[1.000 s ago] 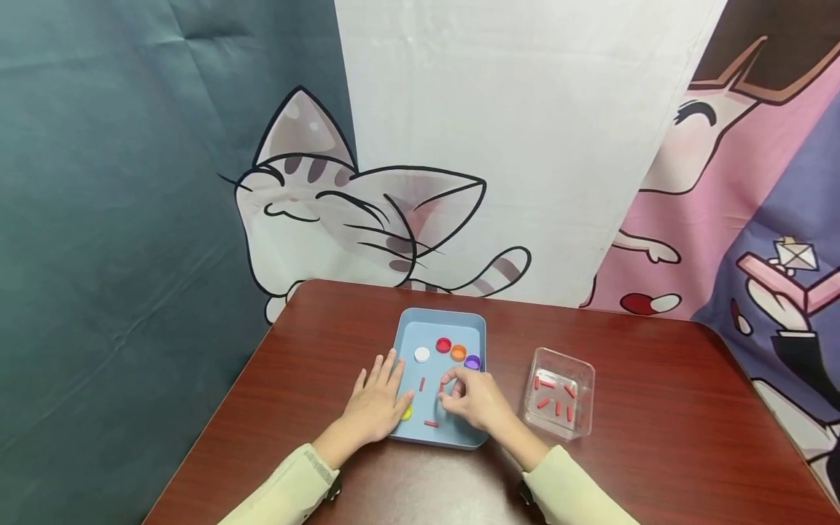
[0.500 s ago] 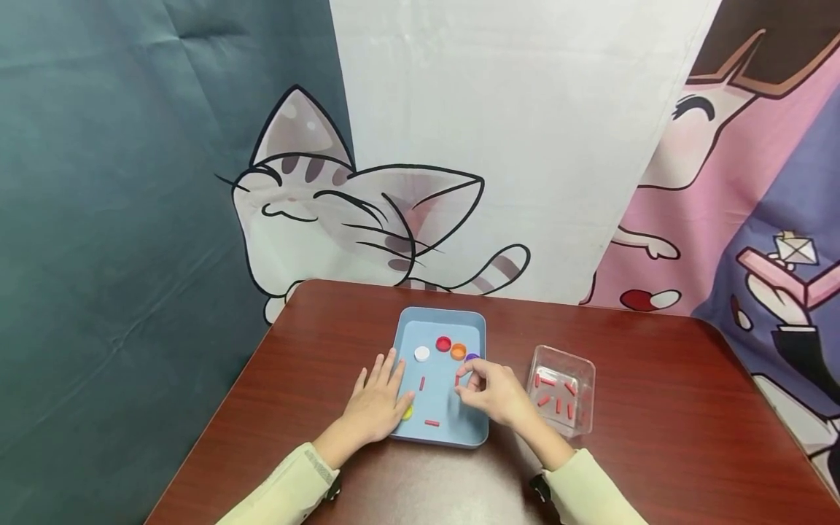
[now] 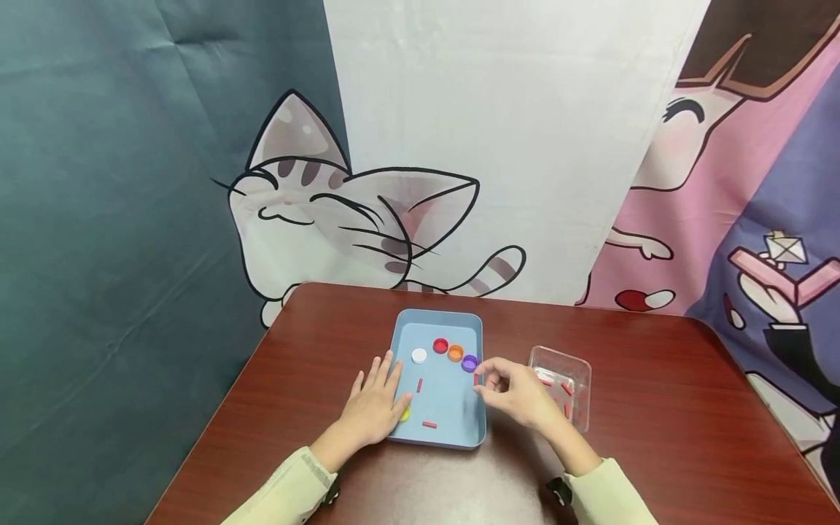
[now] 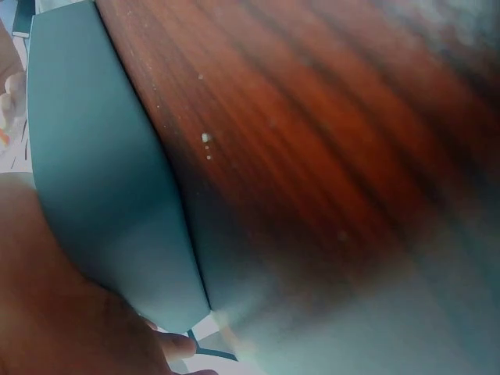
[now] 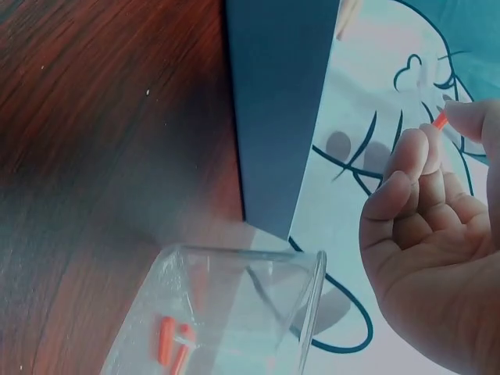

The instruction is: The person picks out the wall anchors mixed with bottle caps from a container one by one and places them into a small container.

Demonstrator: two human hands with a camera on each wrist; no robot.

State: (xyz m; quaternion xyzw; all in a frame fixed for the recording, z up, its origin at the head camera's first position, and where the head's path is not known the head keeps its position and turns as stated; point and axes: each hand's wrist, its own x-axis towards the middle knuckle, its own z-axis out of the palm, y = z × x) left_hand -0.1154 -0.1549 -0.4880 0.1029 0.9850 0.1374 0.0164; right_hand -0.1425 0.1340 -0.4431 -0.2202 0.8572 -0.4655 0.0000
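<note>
Between thumb and index finger, my right hand (image 3: 521, 397) pinches a small red stick (image 5: 440, 120) over the right rim of the blue tray (image 3: 453, 401). My left hand (image 3: 369, 412), fingers spread and straight, rests at the tray's left edge, its thumb over a yellow cap (image 3: 405, 415) that is partly covered. On the tray floor lie two more red sticks, one upright in view (image 3: 420, 385) and one crosswise (image 3: 429, 424). Farther back are a white cap (image 3: 418, 356), a red cap (image 3: 440, 345), an orange cap (image 3: 456, 353) and a purple cap (image 3: 469, 363).
Right of the tray stands a clear plastic box (image 3: 586, 397) with several red sticks in it, partly hidden by my right hand. Both containers stand on a dark red wooden table (image 3: 669, 408). A cloth backdrop with a cartoon cat (image 3: 295, 197) hangs behind.
My right hand, holding the red stick, has moved right from over the tray's middle to its right rim, near the clear box. My left hand has stayed in place.
</note>
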